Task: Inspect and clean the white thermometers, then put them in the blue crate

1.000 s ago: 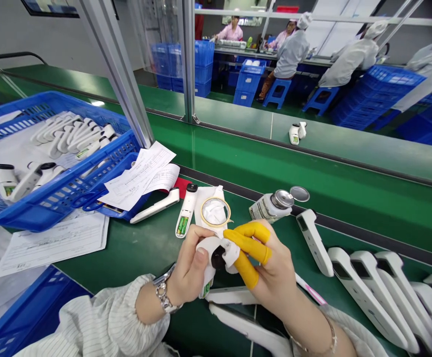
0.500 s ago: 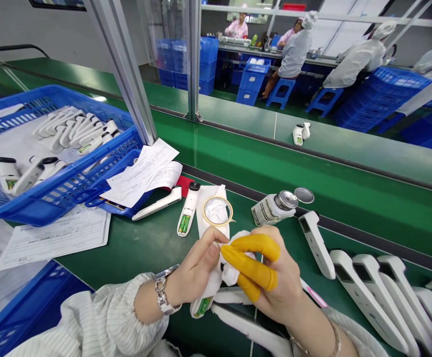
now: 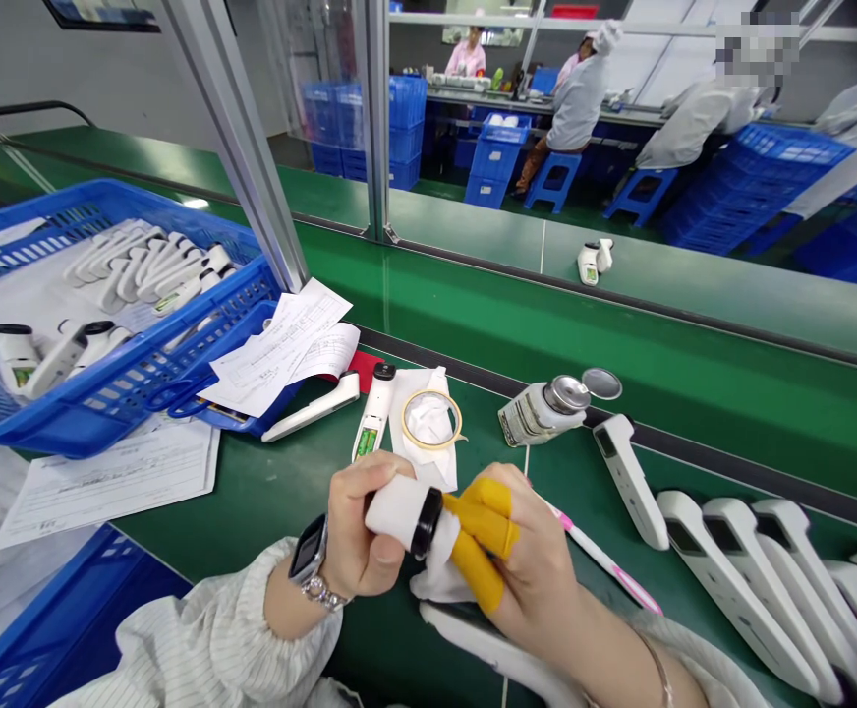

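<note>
My left hand [image 3: 359, 536] is closed around a white handheld infrared thermometer [image 3: 393, 509], whose black-rimmed head [image 3: 427, 523] points right. In my right hand [image 3: 536, 551], with yellow finger covers on several fingers, a white cloth [image 3: 441, 556] is pinched against that black rim. Under the hands lie more white thermometers [image 3: 487, 649], partly covered. Just beyond the left hand rests a thermometer with green batteries showing [image 3: 374, 408]. A tape roll [image 3: 458, 421] lies on white paper beside it. A slim pink-and-white stick [image 3: 609, 565] lies right of my right hand.
A bottle with its metal lid flipped up [image 3: 542, 411] stands at the back. Several thermometers [image 3: 745, 600] lie in a row at right. A blue basket of thermometers [image 3: 199, 295] and papers [image 3: 281, 344] occupy the left. A metal post [image 3: 244, 147] rises behind; co-workers sit beyond.
The thermometer in my left hand has been turned up, so its black-rimmed head now faces right. My right hand has shifted slightly down with the cloth, uncovering the pink-and-white stick.
</note>
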### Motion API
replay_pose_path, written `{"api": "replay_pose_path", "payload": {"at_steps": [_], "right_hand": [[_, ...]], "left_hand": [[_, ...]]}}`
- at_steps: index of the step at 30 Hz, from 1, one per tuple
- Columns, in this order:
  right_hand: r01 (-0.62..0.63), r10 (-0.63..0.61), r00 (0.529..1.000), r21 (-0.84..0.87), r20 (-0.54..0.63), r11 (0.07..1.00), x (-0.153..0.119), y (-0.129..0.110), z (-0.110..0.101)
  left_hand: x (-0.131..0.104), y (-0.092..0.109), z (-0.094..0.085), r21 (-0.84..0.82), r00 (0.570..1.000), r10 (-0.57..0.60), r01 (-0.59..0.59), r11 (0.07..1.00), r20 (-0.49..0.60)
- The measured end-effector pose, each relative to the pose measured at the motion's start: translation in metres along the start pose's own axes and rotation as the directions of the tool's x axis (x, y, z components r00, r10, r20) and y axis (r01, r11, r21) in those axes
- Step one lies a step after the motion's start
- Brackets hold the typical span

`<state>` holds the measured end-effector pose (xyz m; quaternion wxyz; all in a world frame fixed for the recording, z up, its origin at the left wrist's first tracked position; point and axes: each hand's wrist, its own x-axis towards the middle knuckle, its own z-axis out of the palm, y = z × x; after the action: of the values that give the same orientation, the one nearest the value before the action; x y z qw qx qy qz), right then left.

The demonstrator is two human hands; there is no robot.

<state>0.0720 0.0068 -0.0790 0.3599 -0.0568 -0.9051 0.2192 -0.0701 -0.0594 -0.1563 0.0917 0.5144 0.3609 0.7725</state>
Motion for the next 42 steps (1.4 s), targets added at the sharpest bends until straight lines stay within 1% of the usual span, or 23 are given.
{"api": "replay_pose_path", "payload": {"at_steps": [2, 4, 5, 6, 8, 9, 11, 15, 18, 20, 21, 23, 25, 28, 29, 32, 34, 35, 36, 39, 40, 41, 42], "right_hand": [[0.037, -0.039, 0.998, 0.051, 0.041, 0.998, 0.0, -0.005, -0.006], [0.095, -0.093, 0.995, 0.072, -0.019, 0.993, 0.0, -0.006, -0.014], [0.108, -0.103, 0.992, 0.06, -0.076, 0.992, -0.001, -0.004, -0.017], [0.106, -0.1, 0.986, 0.036, -0.13, 0.994, -0.002, -0.001, -0.02], [0.084, -0.084, 0.972, -0.012, -0.218, 0.996, -0.003, 0.006, -0.023], [0.067, -0.071, 0.969, -0.025, -0.239, 0.997, -0.003, 0.01, -0.024], [0.028, -0.035, 0.967, -0.03, -0.251, 0.999, -0.003, 0.016, -0.022], [0.007, -0.025, 0.97, -0.075, -0.242, 0.997, 0.002, 0.02, -0.013], [0.009, -0.037, 0.979, -0.138, -0.201, 0.99, 0.006, 0.018, -0.008], [-0.006, -0.014, 0.986, -0.117, -0.163, 0.993, 0.008, 0.017, -0.006], [-0.022, 0.01, 0.989, -0.08, -0.147, 0.997, 0.008, 0.017, -0.006], [-0.064, 0.063, 0.991, -0.007, -0.114, 0.998, 0.009, 0.016, -0.006], [-0.089, 0.091, 0.993, 0.029, -0.073, 0.996, 0.009, 0.015, -0.008], [-0.049, 0.048, 0.999, 0.031, 0.02, 0.998, 0.01, 0.016, -0.014], [-0.021, 0.018, 0.998, 0.048, 0.063, 0.999, 0.012, 0.016, -0.016], [0.069, -0.095, 0.97, 0.122, 0.222, 0.99, 0.016, 0.017, -0.019], [0.118, -0.149, 0.944, 0.122, 0.294, 0.986, 0.018, 0.017, -0.02], [0.146, -0.168, 0.939, 0.094, 0.301, 0.985, 0.018, 0.018, -0.02], [0.17, -0.179, 0.941, 0.055, 0.286, 0.984, 0.017, 0.019, -0.021], [0.186, -0.17, 0.97, -0.08, 0.174, 0.979, 0.012, 0.029, -0.027], [0.176, -0.16, 0.978, -0.115, 0.135, 0.978, 0.01, 0.033, -0.03], [0.159, -0.146, 0.984, -0.141, 0.098, 0.977, 0.007, 0.038, -0.034], [0.139, -0.131, 0.99, -0.158, 0.06, 0.978, 0.005, 0.042, -0.038]], "left_hand": [[0.007, 0.005, 0.0, 0.001, 0.997, -0.081, 0.081, 0.997, -0.015], [0.016, 0.013, 0.004, -0.065, 0.961, -0.275, 0.275, 0.959, 0.008], [0.021, 0.017, 0.007, -0.149, 0.91, -0.413, 0.414, 0.898, 0.039], [0.025, 0.02, 0.01, -0.256, 0.829, -0.551, 0.554, 0.792, 0.09], [0.032, 0.024, 0.014, -0.454, 0.627, -0.741, 0.748, 0.484, 0.243], [0.033, 0.024, 0.015, -0.513, 0.55, -0.775, 0.784, 0.35, 0.312], [0.033, 0.021, 0.016, -0.55, 0.478, -0.786, 0.807, 0.215, 0.393], [0.028, 0.017, 0.015, -0.543, 0.44, -0.781, 0.825, 0.157, 0.442], [0.025, 0.021, 0.015, -0.505, 0.476, -0.785, 0.827, 0.247, 0.396], [0.023, 0.025, 0.017, -0.454, 0.507, -0.796, 0.825, 0.337, 0.332], [0.022, 0.028, 0.017, -0.421, 0.506, -0.803, 0.833, 0.36, 0.315], [0.021, 0.032, 0.019, -0.345, 0.476, -0.818, 0.864, 0.366, 0.322], [0.019, 0.034, 0.02, -0.272, 0.428, -0.829, 0.898, 0.346, 0.36], [0.019, 0.036, 0.019, -0.214, 0.369, -0.816, 0.928, 0.304, 0.444], [0.02, 0.036, 0.018, -0.203, 0.361, -0.802, 0.932, 0.299, 0.477], [0.024, 0.034, 0.014, -0.174, 0.409, -0.785, 0.912, 0.372, 0.466], [0.027, 0.031, 0.013, -0.162, 0.417, -0.804, 0.908, 0.385, 0.423], [0.028, 0.029, 0.012, -0.161, 0.403, -0.812, 0.915, 0.37, 0.422], [0.028, 0.026, 0.012, -0.167, 0.362, -0.816, 0.932, 0.321, 0.451], [0.028, 0.02, 0.01, -0.221, 0.186, -0.784, 0.973, 0.064, 0.592], [0.029, 0.019, 0.009, -0.251, 0.14, -0.756, 0.967, -0.032, 0.639], [0.03, 0.019, 0.008, -0.28, 0.117, -0.724, 0.954, -0.109, 0.68], [0.031, 0.02, 0.007, -0.305, 0.117, -0.701, 0.941, -0.149, 0.704]]}}
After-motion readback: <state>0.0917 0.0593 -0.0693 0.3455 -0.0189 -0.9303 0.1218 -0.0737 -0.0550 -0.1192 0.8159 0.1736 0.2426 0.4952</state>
